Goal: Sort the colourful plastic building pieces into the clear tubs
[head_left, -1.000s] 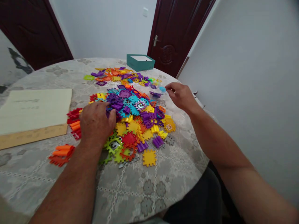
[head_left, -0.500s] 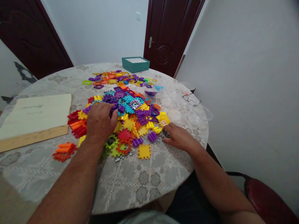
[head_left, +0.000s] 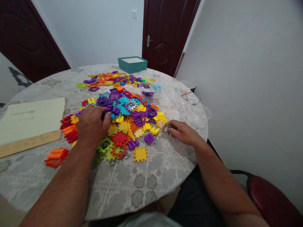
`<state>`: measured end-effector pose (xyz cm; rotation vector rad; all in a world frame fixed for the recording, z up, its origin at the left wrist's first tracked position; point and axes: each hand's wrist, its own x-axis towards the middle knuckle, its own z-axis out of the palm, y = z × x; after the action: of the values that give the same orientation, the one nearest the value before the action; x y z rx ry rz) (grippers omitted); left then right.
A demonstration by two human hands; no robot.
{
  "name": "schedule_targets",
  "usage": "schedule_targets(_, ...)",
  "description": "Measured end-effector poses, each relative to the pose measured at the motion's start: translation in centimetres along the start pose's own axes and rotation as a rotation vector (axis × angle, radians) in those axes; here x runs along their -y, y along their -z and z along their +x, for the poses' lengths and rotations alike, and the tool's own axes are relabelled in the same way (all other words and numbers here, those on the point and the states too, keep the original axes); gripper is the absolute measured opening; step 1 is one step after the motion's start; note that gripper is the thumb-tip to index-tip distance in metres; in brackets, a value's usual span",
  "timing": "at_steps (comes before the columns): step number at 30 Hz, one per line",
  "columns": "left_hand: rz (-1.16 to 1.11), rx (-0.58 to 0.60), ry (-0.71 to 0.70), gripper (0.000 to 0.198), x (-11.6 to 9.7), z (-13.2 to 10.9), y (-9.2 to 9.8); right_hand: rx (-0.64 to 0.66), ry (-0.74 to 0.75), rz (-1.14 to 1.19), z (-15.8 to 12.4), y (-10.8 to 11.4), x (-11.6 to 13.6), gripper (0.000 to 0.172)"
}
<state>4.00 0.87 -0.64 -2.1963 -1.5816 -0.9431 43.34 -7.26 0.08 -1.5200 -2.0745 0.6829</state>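
A heap of colourful interlocking plastic building pieces (head_left: 124, 127) lies on the table, mostly purple, blue, yellow, red and green. My left hand (head_left: 92, 124) rests on its left side, thumb apart from the forefinger, beside purple pieces (head_left: 115, 112); the other fingertips are partly hidden. At the heap's right edge, my right hand (head_left: 183, 130) pinches a small grey building piece (head_left: 167, 128) between thumb and fingers. A white window-shaped piece (head_left: 161, 124) on yellow ones lies just left of it. In front sits a flat yellow square piece (head_left: 140, 154).
More building pieces (head_left: 113, 80) are spread farther back, before a green box (head_left: 132, 65). Clear plastic containers (head_left: 175, 104) and eyeglasses (head_left: 189, 98) lie at right. A pale sheet (head_left: 33, 116) is at left, near orange pieces (head_left: 56, 157). A dark red chair (head_left: 270, 195) stands at lower right.
The view has shifted slightly, moving the scene left. My right hand has drawn a little away from the yellow pieces, with a grey piece now showing at its fingertips. My left hand stays on the heap.
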Motion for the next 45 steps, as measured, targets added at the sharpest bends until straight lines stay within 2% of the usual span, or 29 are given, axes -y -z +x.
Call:
schedule_targets(4, 0.01, 0.025, 0.0, 0.035, -0.3, 0.1, -0.1, 0.218, 0.115, 0.059, 0.2, -1.0, 1.1, 0.015)
schedule_targets(6, -0.011, 0.02, 0.0, 0.035, -0.3, 0.1, -0.3, 0.265, 0.142, 0.025, 0.7, -2.2, 1.6, 0.011)
schedule_targets(10, -0.052, 0.005, -0.013, 0.032, 0.0, 0.0, -0.6, 0.267, 0.161, 0.035, 2.1, -4.2, 2.4, 0.011)
schedule_targets(12, -0.062, 0.001, -0.018, 0.031, 0.1, 0.0, -0.7, 0.217, 0.195, 0.06, 2.6, -4.8, 2.7, 0.016)
schedule_targets(15, -0.073, 0.006, -0.017, 0.031, 0.2, 0.0, -0.6, 0.113, 0.24, 0.028, 3.0, -5.3, 2.9, 0.019)
schedule_targets(18, -0.074, 0.013, -0.008, 0.032, 0.1, 0.0, -0.5, 0.133, 0.254, -0.028, 2.9, -5.4, 3.0, 0.019)
schedule_targets(24, -0.076, 0.033, 0.007, 0.036, 0.1, 0.1, -0.7, 0.159, 0.211, -0.095, 2.2, -5.2, 3.3, 0.024)
schedule_targets(30, -0.086, 0.028, 0.004, 0.034, 0.2, 0.0, -0.9, 0.196, 0.174, -0.071, 2.2, -5.0, 3.4, 0.016)
schedule_targets(35, -0.086, 0.021, 0.014, 0.035, 0.4, -0.2, -1.3, 0.228, 0.085, 0.128, 2.3, -4.5, 2.4, 0.023)
schedule_targets(41, -0.091, 0.007, 0.021, 0.034, 0.4, -0.1, -1.1, 0.341, -0.061, 0.484, 2.3, -3.6, 1.3, 0.026)
schedule_targets(45, -0.1, -0.006, 0.015, 0.032, 0.3, -0.1, -1.1, 0.271, -0.12, 0.47, 2.4, -3.5, 1.2, 0.027)
